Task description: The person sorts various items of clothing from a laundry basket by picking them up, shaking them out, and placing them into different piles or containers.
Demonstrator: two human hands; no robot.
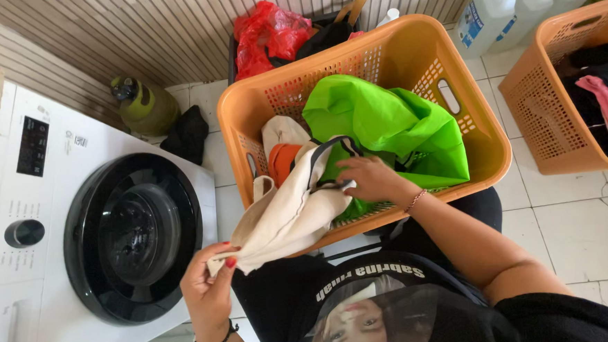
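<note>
Your left hand pinches the lower corner of a cream cloth bag, fingers closed tight on the fabric, low in the view between your lap and the washing machine. Your right hand grips the same bag near its dark strap, fingers curled around it, just over the near rim of the orange laundry basket. The bag hangs stretched between both hands, its upper end draped over that rim.

A bright green bag fills most of the basket, with an orange cloth tucked at its left. The machine's round dark door sits close to your left hand, leaving only a narrow strip of tiled floor between machine and basket. A second orange basket of dark clothes stands to the right, apart from the first, with open tiles between. White plastic jugs with blue labels line the far wall; a red plastic bag lies behind the basket, and a green canister stands by the machine.
</note>
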